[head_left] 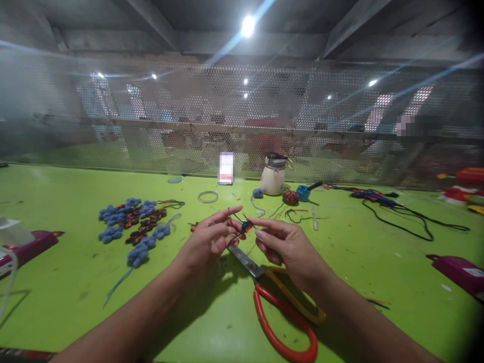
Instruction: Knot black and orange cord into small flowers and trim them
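Note:
My left hand (212, 234) is closed with a small dark crochet piece (247, 227), flecked orange, at its fingertips. A strand of yarn runs over its raised index finger. From the right, my right hand (280, 242) pinches at the same piece. A thin pale tip like that of a crochet hook (245, 217) shows above the stitches; the rest of it is hidden by my fingers. Below both hands lie large scissors (285, 315) with one red and one yellow handle loop, blades pointing toward my left hand.
Blue and dark orange crocheted flowers (138, 222) lie at left. Behind my hands are a yarn ball (291, 197), a small blue ball (258, 192), a pale jug (274, 179), a blue pot (303, 192) and a ring (207, 196). A corded blue tool (374, 197) lies right.

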A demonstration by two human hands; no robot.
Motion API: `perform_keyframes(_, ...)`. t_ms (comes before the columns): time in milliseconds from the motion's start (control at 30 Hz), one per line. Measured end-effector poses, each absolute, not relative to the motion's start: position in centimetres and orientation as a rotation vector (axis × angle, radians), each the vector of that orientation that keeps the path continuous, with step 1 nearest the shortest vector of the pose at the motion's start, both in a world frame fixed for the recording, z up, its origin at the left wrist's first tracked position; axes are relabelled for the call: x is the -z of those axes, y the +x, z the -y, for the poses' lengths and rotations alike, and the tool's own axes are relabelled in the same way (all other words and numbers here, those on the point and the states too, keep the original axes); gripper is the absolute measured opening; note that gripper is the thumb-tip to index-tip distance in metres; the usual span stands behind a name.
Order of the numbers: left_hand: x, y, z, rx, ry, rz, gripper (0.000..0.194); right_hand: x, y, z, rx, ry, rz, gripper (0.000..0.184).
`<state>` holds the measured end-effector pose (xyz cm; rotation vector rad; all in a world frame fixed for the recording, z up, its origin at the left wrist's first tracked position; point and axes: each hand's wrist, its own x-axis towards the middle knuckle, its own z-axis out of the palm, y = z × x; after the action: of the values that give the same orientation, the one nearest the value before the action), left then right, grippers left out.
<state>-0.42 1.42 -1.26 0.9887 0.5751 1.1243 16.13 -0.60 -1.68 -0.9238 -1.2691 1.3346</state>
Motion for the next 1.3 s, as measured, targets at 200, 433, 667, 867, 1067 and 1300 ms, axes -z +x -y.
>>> perform_keyframes(200,0.9,-0.2,-1.3,-1.173,1.043,-0.665,0.043,1.5,15.8,0.7,-1.303,-0.955,1.294,0.034)
perform_keyframes(433,1.3,-0.2,-1.7,-1.173,1.220,-0.770,0.061,1.3,15.9,0.8,-1.294,-0.971,1.287,0.034)
perform_keyframes(667,1.1,-0.1,-1.4,-1.155,1.231,-0.753,0.076,1.3,16.0,0.7,-1.303,-0.970,1.308,0.033)
perform_keyframes(867,0.9,-0.1,-1.3,-1.135,1.274,-0.754,0.076,1.3,16.3,0.6,-1.329,-0.978,1.324,0.030)
perform_keyframes(1067,0.9,-0.3,-1.4,-1.102,1.276,-0.773,0.078,1.5,16.9,0.4,-1.418,-0.979,1.351,0.035)
perform_keyframes(1300,1.5,-0.6,-2.0,-1.047,1.249,-0.829,0.074,1.5,17.2,0.2,-1.533,-0.956,1.307,0.038)
